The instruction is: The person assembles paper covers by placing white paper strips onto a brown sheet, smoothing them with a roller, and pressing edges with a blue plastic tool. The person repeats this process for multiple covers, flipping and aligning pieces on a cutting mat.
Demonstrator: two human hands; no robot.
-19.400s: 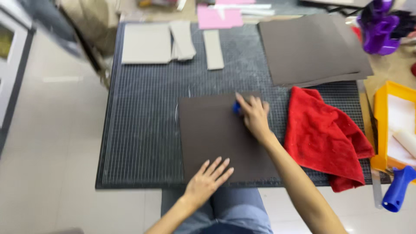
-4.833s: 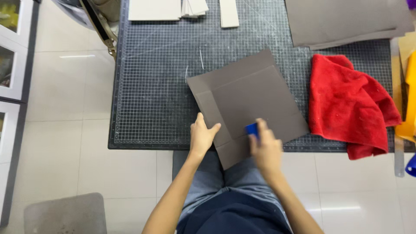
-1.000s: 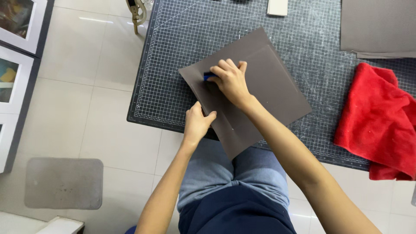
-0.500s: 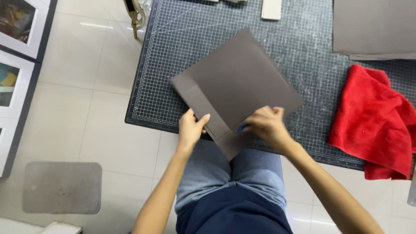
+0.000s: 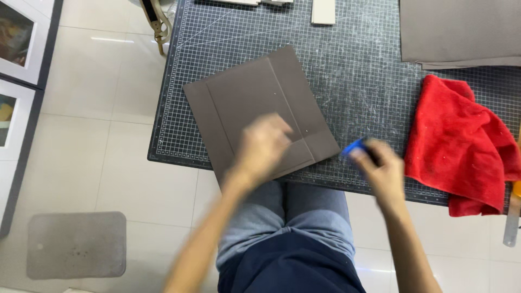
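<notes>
A dark brown square board (image 5: 255,103) with folded-over edges lies tilted on the grid cutting mat (image 5: 358,81). My left hand (image 5: 263,146), blurred, rests on the board's near part. My right hand (image 5: 380,168) is off the board to its right, above the mat's front edge, and grips a small blue tool (image 5: 355,147). A red cloth (image 5: 461,144) lies just right of my right hand.
A stack of brown sheets (image 5: 461,30) sits at the mat's back right. Pale strips (image 5: 324,11) lie at the mat's far edge. Framed pictures (image 5: 16,65) lean at the left on the tiled floor, and a grey mat (image 5: 76,244) lies near my legs.
My right hand has slid with the blue tool off the board's near corner toward the right. My left hand has shifted right onto the board. The view has moved slightly.
</notes>
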